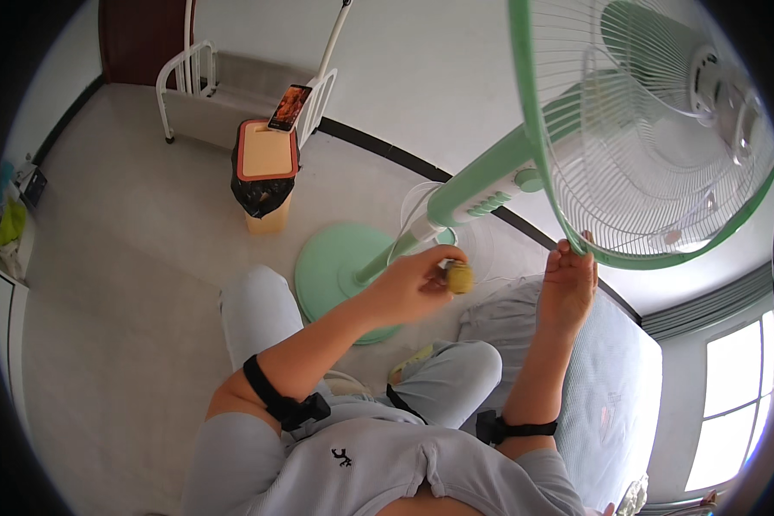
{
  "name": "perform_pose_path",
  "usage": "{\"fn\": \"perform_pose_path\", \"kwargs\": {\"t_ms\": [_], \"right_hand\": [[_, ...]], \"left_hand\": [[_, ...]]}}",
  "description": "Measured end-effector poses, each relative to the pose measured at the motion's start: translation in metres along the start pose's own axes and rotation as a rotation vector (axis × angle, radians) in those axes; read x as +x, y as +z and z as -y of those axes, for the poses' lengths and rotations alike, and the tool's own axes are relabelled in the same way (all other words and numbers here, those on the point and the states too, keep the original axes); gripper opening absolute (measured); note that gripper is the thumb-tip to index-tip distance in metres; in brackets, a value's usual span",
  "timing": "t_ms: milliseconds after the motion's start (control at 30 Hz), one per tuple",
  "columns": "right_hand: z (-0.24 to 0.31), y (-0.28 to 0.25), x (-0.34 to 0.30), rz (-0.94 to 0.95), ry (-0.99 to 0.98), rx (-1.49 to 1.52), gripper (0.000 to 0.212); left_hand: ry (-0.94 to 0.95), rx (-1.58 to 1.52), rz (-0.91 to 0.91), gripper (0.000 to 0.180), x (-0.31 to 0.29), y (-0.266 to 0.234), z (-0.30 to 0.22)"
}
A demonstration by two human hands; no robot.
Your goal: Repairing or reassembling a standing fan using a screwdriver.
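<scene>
Your left hand [413,284], at the centre of the frame, is closed around a small yellowish round part [459,277], pinched between thumb and fingertips. The part sits just below the green fan column [482,185] and above your knee. What the part is cannot be told at this size; it looks like a knob or cap. Judge it light and rigid, with a rounded surface that may slip. Keep it pinched across its widest part.

Your right hand [568,288], right of centre, is raised with fingers extended upward. Its fingertips touch the lower green rim of the fan guard [662,163]. The hand is not closed on the rim; the fingers rest against it.

Handling notes for the fan guard:
- The wire grille is thin and likely flexes under pressure. Hold the green rim, not the wires.
- The guard appears light but wide, so support it at the rim to keep it from twisting.
- The fan is tilted, its head in the upper right of the frame and its round green base [335,271] on the floor left of centre.

Surroundings: a bin with a black liner [265,176] stands in the upper left of the frame, a phone [289,107] leaning just behind it. A bed [611,378] lies in the lower right.
</scene>
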State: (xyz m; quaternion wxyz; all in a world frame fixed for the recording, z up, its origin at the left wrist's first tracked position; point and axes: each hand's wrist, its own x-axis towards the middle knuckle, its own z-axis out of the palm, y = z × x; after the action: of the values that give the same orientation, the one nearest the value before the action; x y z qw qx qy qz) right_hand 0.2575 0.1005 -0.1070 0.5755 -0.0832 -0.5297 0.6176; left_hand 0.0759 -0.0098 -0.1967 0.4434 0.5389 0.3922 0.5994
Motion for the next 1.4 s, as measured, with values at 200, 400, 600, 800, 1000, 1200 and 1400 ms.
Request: {"fn": "perform_pose_path", "kwargs": {"t_ms": [200, 400, 600, 800, 1000, 1200, 1400], "right_hand": [[0.008, -0.009, -0.002, 0.025, 0.003, -0.004, 0.034], [0.013, -0.026, -0.002, 0.021, 0.027, 0.058, 0.026], [0.016, -0.010, 0.006, 0.013, 0.074, 0.042, 0.017], [0.010, 0.000, 0.003, -0.002, 0.107, 0.056, 0.019], [0.009, 0.001, 0.003, 0.020, 0.103, 0.085, 0.033], [0.008, 0.004, 0.004, 0.004, 0.115, 0.096, 0.034], [0.011, 0.001, 0.004, 0.023, 0.113, 0.098, 0.035]], "left_hand": [[0.092, -0.573, 0.114, 0.055, -0.033, -0.028, -0.002], [0.143, -0.542, 0.020, 0.084, -0.041, -0.047, 0.006], [0.233, -0.910, 0.186, 0.090, -0.043, -0.054, -0.008], [0.328, -1.261, 0.386, 0.082, -0.021, -0.051, 0.005], [0.308, -1.389, 0.424, 0.079, -0.007, -0.052, 0.007], [0.296, -1.472, 0.440, 0.077, 0.004, -0.060, 0.010], [0.275, -1.501, 0.511, 0.075, 0.020, -0.058, 0.004]]}}
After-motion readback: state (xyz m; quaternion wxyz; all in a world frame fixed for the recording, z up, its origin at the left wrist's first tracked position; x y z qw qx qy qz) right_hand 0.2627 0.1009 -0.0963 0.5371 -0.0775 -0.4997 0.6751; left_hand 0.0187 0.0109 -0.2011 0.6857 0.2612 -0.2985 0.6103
